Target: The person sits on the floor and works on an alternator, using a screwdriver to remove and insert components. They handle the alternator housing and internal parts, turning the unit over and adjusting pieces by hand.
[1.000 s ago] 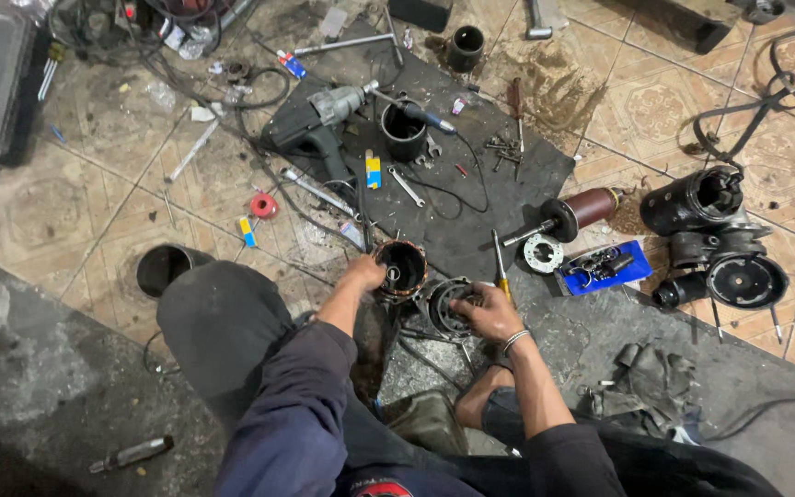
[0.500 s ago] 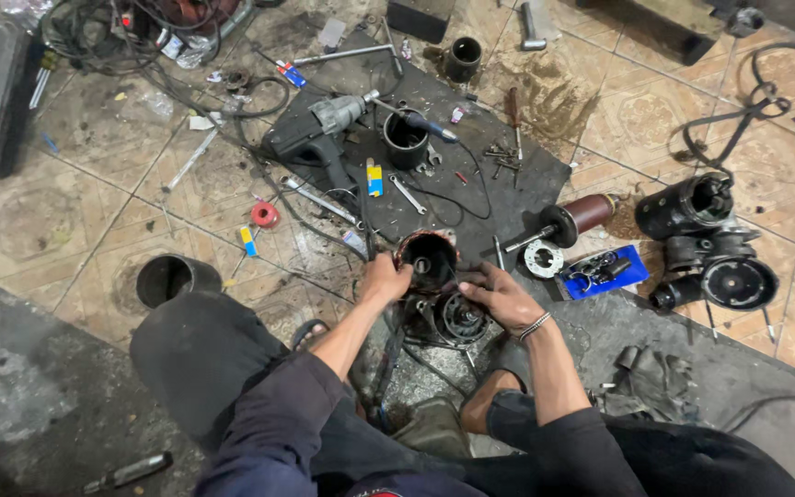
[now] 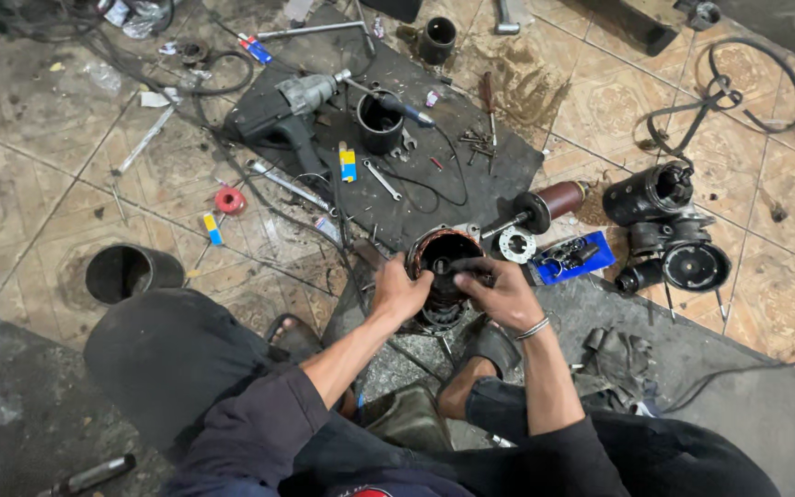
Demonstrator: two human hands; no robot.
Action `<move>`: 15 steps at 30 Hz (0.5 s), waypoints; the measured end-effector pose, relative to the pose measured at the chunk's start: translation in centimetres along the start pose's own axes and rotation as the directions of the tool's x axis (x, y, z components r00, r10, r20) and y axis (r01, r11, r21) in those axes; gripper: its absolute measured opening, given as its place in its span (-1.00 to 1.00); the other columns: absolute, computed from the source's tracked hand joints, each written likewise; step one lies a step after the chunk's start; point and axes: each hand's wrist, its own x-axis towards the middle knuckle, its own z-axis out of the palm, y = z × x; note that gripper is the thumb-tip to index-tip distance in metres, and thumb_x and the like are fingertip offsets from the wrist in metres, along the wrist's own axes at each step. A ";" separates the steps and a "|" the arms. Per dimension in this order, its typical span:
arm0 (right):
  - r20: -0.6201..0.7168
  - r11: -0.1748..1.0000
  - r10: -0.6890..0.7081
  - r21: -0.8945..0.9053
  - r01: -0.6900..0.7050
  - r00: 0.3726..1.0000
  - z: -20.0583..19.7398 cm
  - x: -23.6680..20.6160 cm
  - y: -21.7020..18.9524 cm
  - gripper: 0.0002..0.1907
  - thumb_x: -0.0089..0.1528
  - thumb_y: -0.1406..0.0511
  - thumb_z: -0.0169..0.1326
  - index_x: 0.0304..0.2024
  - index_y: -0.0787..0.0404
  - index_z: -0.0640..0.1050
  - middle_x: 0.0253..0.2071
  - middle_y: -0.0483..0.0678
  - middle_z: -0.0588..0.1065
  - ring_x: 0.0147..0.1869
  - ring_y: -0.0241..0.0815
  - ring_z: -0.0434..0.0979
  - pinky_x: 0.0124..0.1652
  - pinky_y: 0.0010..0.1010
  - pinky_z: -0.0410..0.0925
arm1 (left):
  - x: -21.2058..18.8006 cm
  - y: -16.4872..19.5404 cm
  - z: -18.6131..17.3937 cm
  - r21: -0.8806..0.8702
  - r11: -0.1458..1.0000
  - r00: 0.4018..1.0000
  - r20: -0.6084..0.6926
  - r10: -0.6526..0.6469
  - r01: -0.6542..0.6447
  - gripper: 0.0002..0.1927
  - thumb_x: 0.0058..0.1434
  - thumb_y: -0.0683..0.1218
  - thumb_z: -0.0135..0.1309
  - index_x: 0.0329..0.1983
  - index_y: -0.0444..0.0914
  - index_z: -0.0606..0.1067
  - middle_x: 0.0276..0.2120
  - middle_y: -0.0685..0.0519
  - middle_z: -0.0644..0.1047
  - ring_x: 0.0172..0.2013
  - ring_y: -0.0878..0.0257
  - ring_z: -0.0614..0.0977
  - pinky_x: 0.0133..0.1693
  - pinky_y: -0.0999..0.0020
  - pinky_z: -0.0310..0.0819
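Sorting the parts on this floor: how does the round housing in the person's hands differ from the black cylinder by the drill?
The housing shows copper-coloured windings inside its rim; the black cylinder looks plain dark inside. The housing is gripped by the left hand and right hand; the cylinder stands alone on the dark mat. Both are round and open-topped.

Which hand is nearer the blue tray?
Right. The right hand sits on the motor housing's rim, just left of the blue tray; the left hand is on the housing's far side.
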 end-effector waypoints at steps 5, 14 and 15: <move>-0.227 0.884 -0.400 -0.352 0.309 0.888 4.0 2.2 2.3 -0.68 0.32 0.17 0.13 -0.09 0.32 0.63 -0.31 0.14 0.59 -0.28 0.01 0.60 -0.25 -0.27 0.42 | 1.1 -0.6 -3.1 0.046 0.985 0.984 0.064 -0.167 0.164 -0.52 0.03 0.03 0.25 -0.04 -0.34 0.55 -0.18 -0.28 0.65 -0.05 -0.19 0.67 0.02 0.04 0.55; -0.030 0.926 -0.306 -0.240 0.290 0.952 10.8 6.3 6.9 -0.69 0.32 0.22 0.10 0.01 0.27 0.61 -0.23 0.21 0.58 -0.22 0.07 0.60 -0.17 -0.21 0.40 | 1.4 -9.0 -4.3 0.131 0.908 0.915 0.017 -0.404 0.398 -0.52 0.02 0.05 0.32 -0.09 -0.36 0.61 -0.13 -0.29 0.64 -0.04 -0.14 0.67 -0.02 0.06 0.55; 0.012 0.925 -0.308 -0.231 0.302 0.951 11.3 6.7 7.1 -0.69 0.29 0.25 0.12 0.03 0.25 0.61 -0.24 0.21 0.58 -0.23 0.07 0.59 -0.18 -0.21 0.40 | 1.3 -9.9 -4.2 0.143 0.898 0.906 0.019 -0.423 0.417 -0.52 0.03 0.05 0.32 -0.09 -0.36 0.61 -0.13 -0.29 0.63 -0.04 -0.14 0.68 -0.02 0.06 0.55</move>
